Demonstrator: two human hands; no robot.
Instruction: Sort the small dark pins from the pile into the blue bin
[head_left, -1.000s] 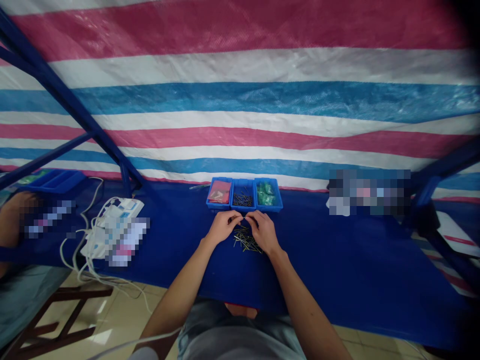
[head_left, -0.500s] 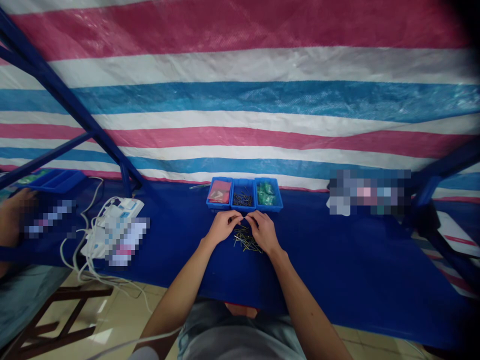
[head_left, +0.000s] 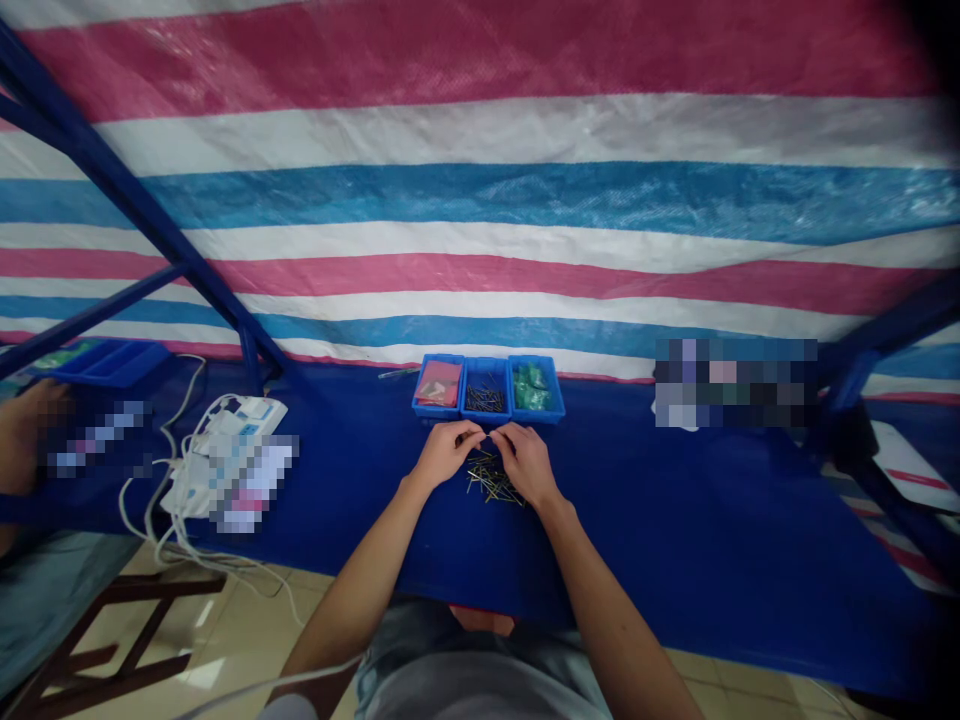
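Overall, we log a striped tarpaulin (head_left: 480,200) behind the blue tabletop (head_left: 675,500), with three blue bins (head_left: 487,388) on it. Our left hand (head_left: 446,452) and right hand (head_left: 526,462) sit just behind a loose pile of nails (head_left: 493,480), fingers (head_left: 472,436) curled, tips nearly meeting; whether they pinch anything, we cannot tell.
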